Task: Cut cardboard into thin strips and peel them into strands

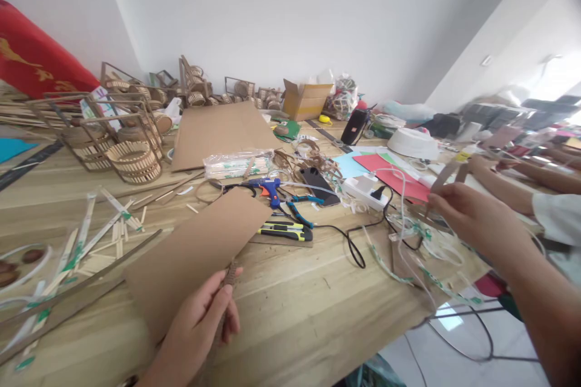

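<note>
At the lower centre, my left hand pinches a narrow brown corrugated strip between thumb and fingers. A brown cardboard sheet lies beside and partly behind that hand. Out to the right, my right hand is closed on a thin brown strip, raised above the table. Between the hands are a yellow and black utility knife, a blue glue gun, blue-handled pliers and a black phone.
Small wooden baskets stand at the left near scattered sticks. A white power strip with cables lies right of centre. A cardboard box is at the back. Another person's arms reach in at the right.
</note>
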Tool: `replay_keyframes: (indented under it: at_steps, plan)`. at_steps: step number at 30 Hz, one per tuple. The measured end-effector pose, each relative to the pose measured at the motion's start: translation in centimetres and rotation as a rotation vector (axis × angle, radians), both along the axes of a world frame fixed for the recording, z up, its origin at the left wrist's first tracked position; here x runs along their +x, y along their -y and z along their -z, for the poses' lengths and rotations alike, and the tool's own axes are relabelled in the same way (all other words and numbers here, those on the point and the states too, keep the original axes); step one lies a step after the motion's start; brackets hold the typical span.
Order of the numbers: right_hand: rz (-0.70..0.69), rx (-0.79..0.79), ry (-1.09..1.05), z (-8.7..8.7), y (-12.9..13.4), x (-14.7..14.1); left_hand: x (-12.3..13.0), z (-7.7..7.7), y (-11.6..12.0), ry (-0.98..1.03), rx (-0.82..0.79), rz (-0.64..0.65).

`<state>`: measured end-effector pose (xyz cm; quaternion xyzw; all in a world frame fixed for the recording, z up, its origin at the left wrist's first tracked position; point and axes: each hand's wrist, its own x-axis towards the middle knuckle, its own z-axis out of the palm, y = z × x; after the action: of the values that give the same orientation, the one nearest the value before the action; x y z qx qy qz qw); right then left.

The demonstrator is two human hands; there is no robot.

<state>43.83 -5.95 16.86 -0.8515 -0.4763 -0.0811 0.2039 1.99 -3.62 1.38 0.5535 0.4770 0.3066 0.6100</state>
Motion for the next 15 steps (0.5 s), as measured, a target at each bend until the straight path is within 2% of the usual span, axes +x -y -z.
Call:
replay_keyframes:
  at_steps: [2,4,8,11,13,15]
  plan:
    - [-0.126,-0.058,-0.074,-0.4,1.1,-0.2,-0.1,0.2,-0.1,-0.002,-0.005,0.015]
    - [-0.155,-0.07,-0.088,-1.0,1.8,-0.1,-0.3,0.3,-0.1,-0.006,-0.007,0.025]
    - [0.107,0.008,0.137,-1.7,1.6,1.6,-0.6,0.4,-0.2,-0.019,0.0,0.027]
    - [0.141,-0.039,0.139,-0.7,0.9,3.5,-0.7,0.5,-0.2,-0.019,0.004,0.032]
    - [0.103,-0.058,0.109,0.3,0.4,4.4,-0.6,0.4,-0.1,-0.018,0.007,0.026]
    - [0.051,-0.014,0.11,1.4,0.1,4.4,-0.4,0.3,0.0,-0.016,0.008,0.003]
